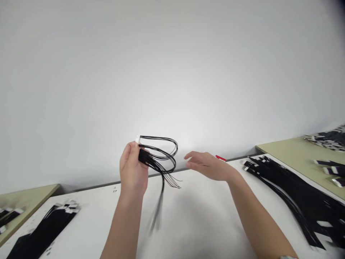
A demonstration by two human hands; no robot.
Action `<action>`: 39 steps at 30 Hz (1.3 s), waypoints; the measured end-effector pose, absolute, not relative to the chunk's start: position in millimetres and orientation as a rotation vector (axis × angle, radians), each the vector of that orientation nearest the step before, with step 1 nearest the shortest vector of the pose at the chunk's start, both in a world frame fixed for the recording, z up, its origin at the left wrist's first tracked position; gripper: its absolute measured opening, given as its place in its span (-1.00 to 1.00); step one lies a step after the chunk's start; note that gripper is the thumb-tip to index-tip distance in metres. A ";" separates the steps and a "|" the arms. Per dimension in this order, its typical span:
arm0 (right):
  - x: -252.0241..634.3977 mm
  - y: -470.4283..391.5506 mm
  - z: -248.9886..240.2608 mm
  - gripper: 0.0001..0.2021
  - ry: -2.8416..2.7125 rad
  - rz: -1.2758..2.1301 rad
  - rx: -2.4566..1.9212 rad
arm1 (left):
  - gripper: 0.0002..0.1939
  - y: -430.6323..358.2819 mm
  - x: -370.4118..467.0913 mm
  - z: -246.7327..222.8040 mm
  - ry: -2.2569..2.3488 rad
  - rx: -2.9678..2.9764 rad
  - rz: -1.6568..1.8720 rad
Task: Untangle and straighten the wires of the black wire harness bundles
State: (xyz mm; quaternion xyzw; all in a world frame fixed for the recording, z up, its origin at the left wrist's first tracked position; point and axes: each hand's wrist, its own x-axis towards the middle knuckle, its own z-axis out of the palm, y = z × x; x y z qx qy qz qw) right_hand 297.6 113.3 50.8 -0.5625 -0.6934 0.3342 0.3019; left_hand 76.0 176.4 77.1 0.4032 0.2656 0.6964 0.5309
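My left hand [134, 167] is closed on a bundle of thin black wires [156, 163] above the white table. A white connector [138, 139] sticks up past the fingertips. Some wires loop out to the right from it, while others hang down with loose, blurred ends. To the right of the loops, my right hand [206, 164] is held in the air with fingers stretched toward the wires, apart from them and holding nothing.
On the white table [175, 233], black wire bundles with white ends lie at the left [45, 230] and a larger pile at the right [291, 194]. A red object [220, 158] lies by the wall. Yellowish side tables [285, 149] hold more wire bundles.
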 end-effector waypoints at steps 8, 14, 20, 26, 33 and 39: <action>233.5 135.7 33.7 -0.60 -1.235 1.023 -0.899 | -0.73 157.8 99.7 67.2 0.649 0.991 1.480; 239.4 131.1 44.6 -0.53 -0.924 0.978 -0.881 | -0.68 160.0 92.5 68.7 0.674 1.264 1.263; 243.6 127.4 51.9 -0.53 -0.841 1.041 -0.819 | -0.66 160.7 82.3 75.8 0.640 1.373 0.902; 247.6 120.7 53.5 -0.63 -0.846 1.122 -0.837 | -0.69 159.0 79.4 75.9 0.657 1.360 0.728; 253.4 108.0 60.7 -0.63 -0.955 1.309 -0.860 | -0.71 160.7 81.7 80.3 0.692 1.347 0.972; 253.6 106.7 56.1 -0.86 -1.048 1.254 -0.853 | -0.77 164.2 85.4 79.7 0.694 1.215 1.146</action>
